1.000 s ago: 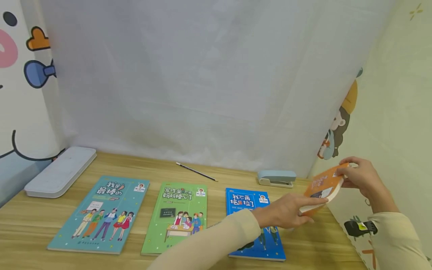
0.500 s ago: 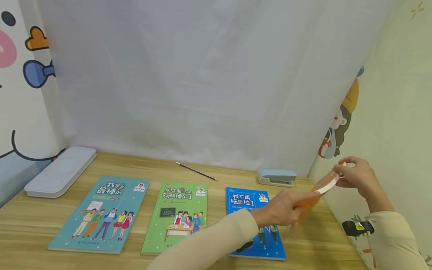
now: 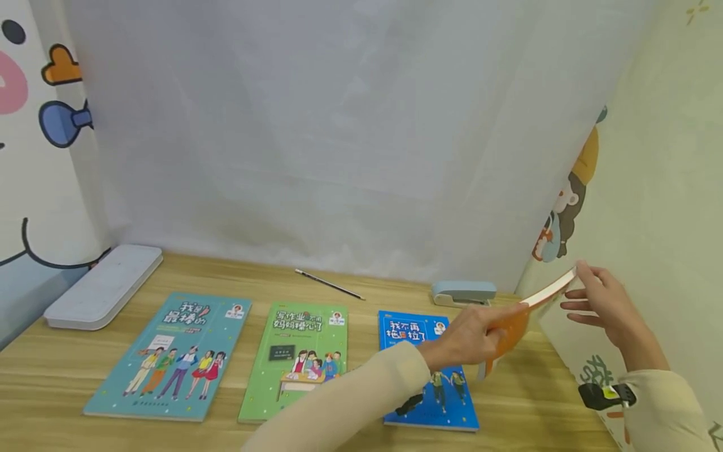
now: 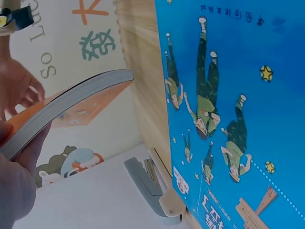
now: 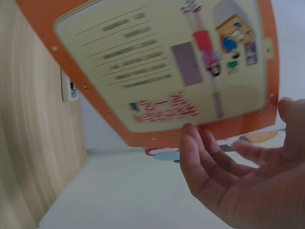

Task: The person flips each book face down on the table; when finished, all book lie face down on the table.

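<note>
My left hand point(image 3: 465, 336) grips an orange paperback book point(image 3: 511, 333) by its lower part, thumb on one side and fingers on the other. Held above the table, the book is tilted, with its page edge facing up in the head view. Its bowed page block point(image 4: 71, 102) shows in the left wrist view. At the upper end is my right hand point(image 3: 612, 307), fingers loosely extended and fingertips right at the book's edge. The right wrist view shows the back cover point(image 5: 157, 71), with a cream panel, printed lines and a drawn figure. Beneath my left forearm lies a blue book point(image 3: 432, 402).
A green book point(image 3: 299, 358) and a teal book point(image 3: 169, 358) lie to the left on the wooden table point(image 3: 536, 402). Behind them are a pencil point(image 3: 330, 284), a blue-grey stapler point(image 3: 464, 292) and a white case point(image 3: 104, 285). A white curtain backs the table.
The orange book has turned from showing its front cover to nearly edge-on. My right hand has loosened from a pinch at its upper corner, fingers now spread. The left hand keeps its grip.
</note>
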Tool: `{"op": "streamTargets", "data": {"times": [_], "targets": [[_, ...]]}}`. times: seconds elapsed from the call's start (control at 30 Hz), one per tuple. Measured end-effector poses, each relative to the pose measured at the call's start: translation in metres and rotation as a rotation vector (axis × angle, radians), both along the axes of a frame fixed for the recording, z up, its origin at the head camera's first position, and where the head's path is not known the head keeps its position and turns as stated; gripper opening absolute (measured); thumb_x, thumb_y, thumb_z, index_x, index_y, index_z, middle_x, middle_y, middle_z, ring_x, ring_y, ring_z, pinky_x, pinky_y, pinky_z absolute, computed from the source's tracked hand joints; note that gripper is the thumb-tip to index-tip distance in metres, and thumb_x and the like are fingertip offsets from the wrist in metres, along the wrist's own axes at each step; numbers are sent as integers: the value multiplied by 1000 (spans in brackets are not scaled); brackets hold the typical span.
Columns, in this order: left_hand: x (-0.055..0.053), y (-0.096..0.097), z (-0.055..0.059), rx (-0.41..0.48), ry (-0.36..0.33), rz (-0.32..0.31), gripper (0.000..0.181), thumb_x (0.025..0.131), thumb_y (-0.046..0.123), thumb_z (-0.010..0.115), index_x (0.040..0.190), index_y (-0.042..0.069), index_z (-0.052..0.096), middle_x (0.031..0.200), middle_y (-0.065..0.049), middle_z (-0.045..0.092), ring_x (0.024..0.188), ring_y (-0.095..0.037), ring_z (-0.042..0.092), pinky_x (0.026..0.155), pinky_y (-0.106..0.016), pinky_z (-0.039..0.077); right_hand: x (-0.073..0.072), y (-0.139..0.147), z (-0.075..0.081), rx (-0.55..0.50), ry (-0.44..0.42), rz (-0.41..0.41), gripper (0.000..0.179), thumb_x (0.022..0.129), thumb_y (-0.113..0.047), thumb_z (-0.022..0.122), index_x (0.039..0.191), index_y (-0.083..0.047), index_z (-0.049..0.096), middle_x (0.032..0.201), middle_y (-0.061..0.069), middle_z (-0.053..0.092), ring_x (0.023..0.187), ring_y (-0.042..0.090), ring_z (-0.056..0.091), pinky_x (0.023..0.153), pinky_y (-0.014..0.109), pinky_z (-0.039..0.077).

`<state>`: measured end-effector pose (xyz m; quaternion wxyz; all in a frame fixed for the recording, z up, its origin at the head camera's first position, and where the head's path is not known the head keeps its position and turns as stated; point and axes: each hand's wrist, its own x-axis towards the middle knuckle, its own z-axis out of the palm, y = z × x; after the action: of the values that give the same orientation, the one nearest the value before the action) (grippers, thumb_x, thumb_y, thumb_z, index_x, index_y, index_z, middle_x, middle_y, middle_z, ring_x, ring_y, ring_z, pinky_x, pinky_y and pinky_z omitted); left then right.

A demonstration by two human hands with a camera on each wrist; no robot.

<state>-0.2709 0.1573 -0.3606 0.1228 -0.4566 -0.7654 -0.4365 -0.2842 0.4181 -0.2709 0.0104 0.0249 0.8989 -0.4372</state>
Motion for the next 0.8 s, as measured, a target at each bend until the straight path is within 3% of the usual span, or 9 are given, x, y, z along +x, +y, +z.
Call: {"op": "streamTargets", "data": {"times": [0.1,0.2,0.27,0.33,0.5,0.57,0.67,0.8], "targets": [[-1,0,2,19,-16,6,60,94,-5,57,150,16,47,67,-6,56,38,-2,22,39,-11,22,-3,7,-10,-41,-36,51,87,102,-61,14,156,5,0,119,25,57,83,4,69,78,37,62],[0,0,3,36,-31,18,59,96,-3,57,150,16,47,96,-7,73,38,-3,23,40,-10,23,-5,11,-23,-70,-62,93,84,102,-61,12,158,0,-3,128,27,54,89,4,68,82,39,61],[1,0,4,58,-45,15,58,96,-3,57,150,17,47,121,-11,72,38,-3,23,40,-10,23,-5,13,-32,-92,-69,112,84,102,-60,14,158,-1,-7,129,25,55,92,3,68,84,39,61],[1,-1,5,78,-59,11,58,96,-2,57,150,17,47,134,-12,66,39,-3,23,41,-10,22,-5,14,-40,-132,-76,132,84,103,-59,17,158,-2,-10,129,20,56,95,3,68,86,40,60],[4,-3,8,100,-100,18,56,97,0,57,150,18,47,125,-13,70,37,-4,24,40,-11,24,-9,19,-60,-350,-83,214,80,106,-50,27,157,-9,-19,116,-4,60,98,4,67,88,39,60],[5,-3,9,103,-120,23,56,98,1,57,150,19,48,123,-13,71,37,-4,25,40,-11,26,-10,21,-68,-492,-87,263,70,108,-39,30,160,-20,-14,110,-11,62,99,6,68,87,37,60],[7,-4,11,116,-153,21,56,98,1,57,149,21,48,125,-14,70,38,-4,28,40,-11,28,-12,24,-78,-702,-85,335,50,110,-20,32,153,-35,12,109,-11,64,102,10,68,87,34,60],[8,-5,11,126,-171,15,56,98,1,57,149,21,48,125,-14,70,38,-3,27,40,-10,28,-15,23,-86,-843,-72,369,40,108,-5,32,134,-35,28,110,-5,62,103,14,68,87,36,60]]}}
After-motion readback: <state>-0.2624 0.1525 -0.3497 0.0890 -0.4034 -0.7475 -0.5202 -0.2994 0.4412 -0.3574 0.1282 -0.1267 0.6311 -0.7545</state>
